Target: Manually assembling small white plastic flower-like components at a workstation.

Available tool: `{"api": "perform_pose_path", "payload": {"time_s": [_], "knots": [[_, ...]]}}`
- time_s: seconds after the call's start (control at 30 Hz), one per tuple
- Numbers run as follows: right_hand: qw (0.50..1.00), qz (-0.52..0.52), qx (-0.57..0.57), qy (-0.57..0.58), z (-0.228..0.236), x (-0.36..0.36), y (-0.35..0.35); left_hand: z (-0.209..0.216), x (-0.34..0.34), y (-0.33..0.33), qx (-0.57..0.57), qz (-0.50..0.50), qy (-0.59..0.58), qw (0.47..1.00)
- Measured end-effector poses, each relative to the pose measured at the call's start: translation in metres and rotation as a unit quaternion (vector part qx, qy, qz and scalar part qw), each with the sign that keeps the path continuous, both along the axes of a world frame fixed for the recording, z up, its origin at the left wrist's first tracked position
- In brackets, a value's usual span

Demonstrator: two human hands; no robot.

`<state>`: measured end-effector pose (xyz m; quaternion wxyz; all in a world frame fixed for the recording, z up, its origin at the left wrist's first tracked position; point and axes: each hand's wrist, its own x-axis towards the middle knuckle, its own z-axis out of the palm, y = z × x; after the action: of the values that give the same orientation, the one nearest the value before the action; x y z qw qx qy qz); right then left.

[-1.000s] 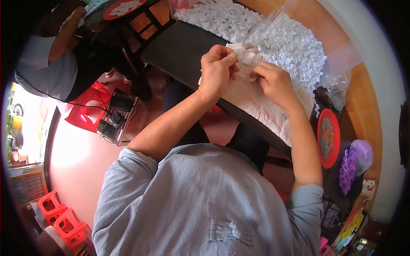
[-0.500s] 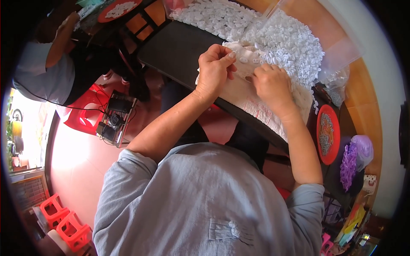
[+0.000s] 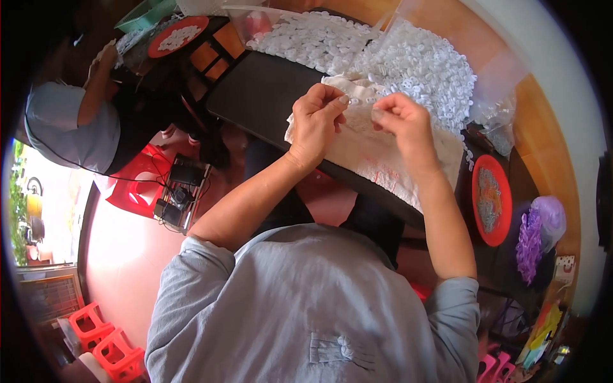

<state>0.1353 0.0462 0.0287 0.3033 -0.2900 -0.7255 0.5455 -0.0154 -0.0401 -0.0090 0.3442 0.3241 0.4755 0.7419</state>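
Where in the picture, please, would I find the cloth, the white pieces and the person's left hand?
Cloth [image 3: 371, 145]: head view, on its bare middle.
White pieces [image 3: 418, 64]: head view, on the right part of the pile.
Left hand [image 3: 313, 125]: head view, on the back of the hand.

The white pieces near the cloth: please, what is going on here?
A person has the left hand and right hand apart over a pale cloth, each pinched; anything inside them is too small to tell. Many white pieces are heaped beyond the cloth, at the back of the dark table. A red plate with grey pieces sits farther right.
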Motion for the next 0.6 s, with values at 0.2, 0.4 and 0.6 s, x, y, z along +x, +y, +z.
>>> {"api": "perform_pose_path", "payload": {"time_s": [0.2,0.4,0.6], "knots": [[0.986,-0.035,-0.150,0.058,0.022,0.023,0.009,0.021,0.022,0.006,0.026,-0.080,-0.059,0.995],[0.980,-0.047,-0.164,0.104,0.019,0.038,0.022,0.029,0.043,0.030,0.037,-0.124,-0.062,0.990],[0.973,-0.084,-0.159,0.147,0.015,0.043,0.024,0.028,0.052,0.048,0.032,-0.144,-0.040,0.988]]}}
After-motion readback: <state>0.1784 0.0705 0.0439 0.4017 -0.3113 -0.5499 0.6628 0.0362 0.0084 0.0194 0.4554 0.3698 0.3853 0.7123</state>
